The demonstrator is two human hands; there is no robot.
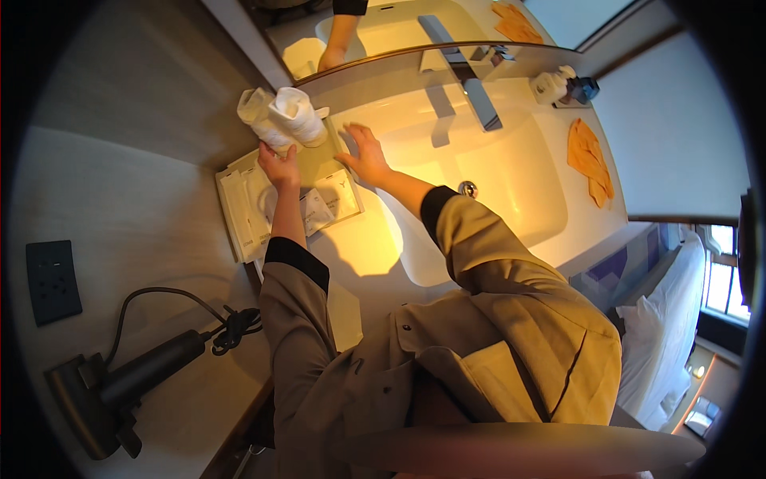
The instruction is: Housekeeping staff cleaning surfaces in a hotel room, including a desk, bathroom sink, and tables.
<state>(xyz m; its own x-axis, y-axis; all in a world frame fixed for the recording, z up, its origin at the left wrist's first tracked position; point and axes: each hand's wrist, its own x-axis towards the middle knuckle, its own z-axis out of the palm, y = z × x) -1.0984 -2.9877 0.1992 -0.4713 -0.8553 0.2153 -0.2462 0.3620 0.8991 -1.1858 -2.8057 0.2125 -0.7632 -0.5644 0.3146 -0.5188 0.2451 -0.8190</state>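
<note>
Two white rolled bundles (297, 114), apparently towels, stand side by side at the far left corner of the counter. My left hand (279, 166) is at the foot of the left bundle, thumb and fingers apart and seemingly touching it; its fingertips are partly hidden. My right hand (367, 156) is held to the right of the bundles, between them and the basin, with spread fingers and nothing in them. Below my left wrist is a pale tray (231, 227) holding flat white packets (317, 209); my left forearm covers part of it.
A white basin (527, 184) with a flat tap (481, 104) fills the counter's middle. To its right lies an orange cloth (589, 164) near a pump bottle (550, 86). A mirror (383, 52) rises behind. On the left wall are a dark hair dryer (152, 371) and socket (53, 282).
</note>
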